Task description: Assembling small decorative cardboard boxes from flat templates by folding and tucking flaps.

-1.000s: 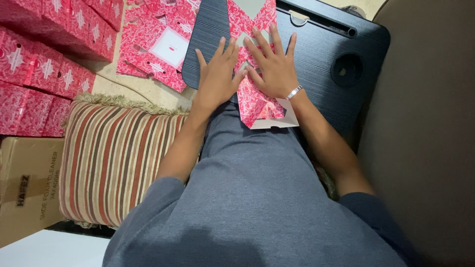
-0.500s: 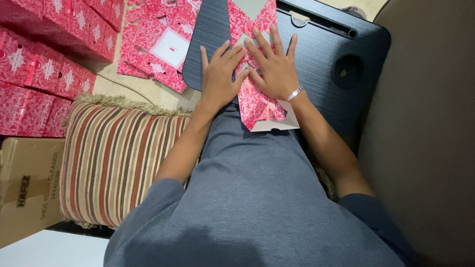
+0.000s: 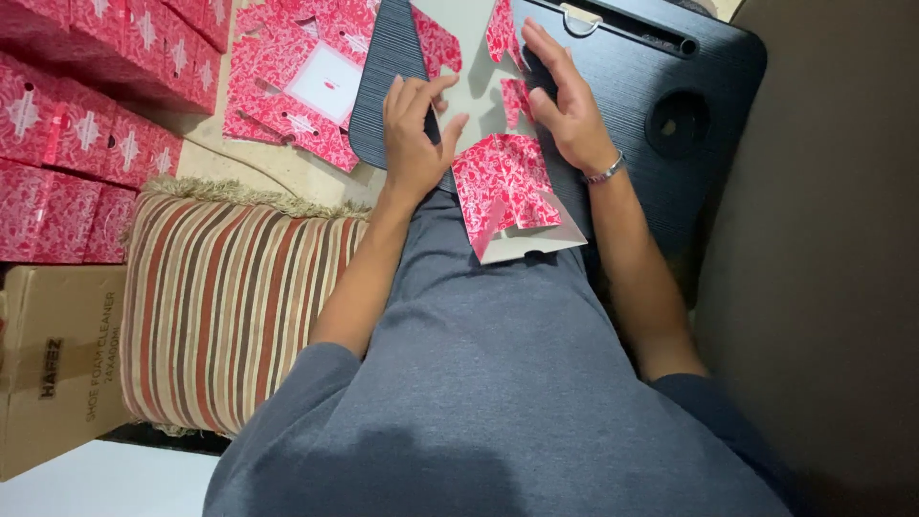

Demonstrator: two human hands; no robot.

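Note:
A flat pink patterned cardboard box blank with a pale grey inside lies on a black lap tray over my lap. My left hand pinches the blank's left edge, thumb on the grey inner face. My right hand, with a bracelet at the wrist, rests on the blank's right side and presses a pink flap. The blank is partly unfolded, its grey inside showing between my hands. Its near end hangs over the tray's edge onto my grey shirt.
A pile of more flat pink blanks lies on the floor left of the tray. Folded pink boxes are stacked at far left. A striped cushion sits beside my left arm, with a brown carton below it.
Both hands lay flat on the folded blank before. They have now spread apart and opened it, so the grey inside shows. The view has also shifted slightly.

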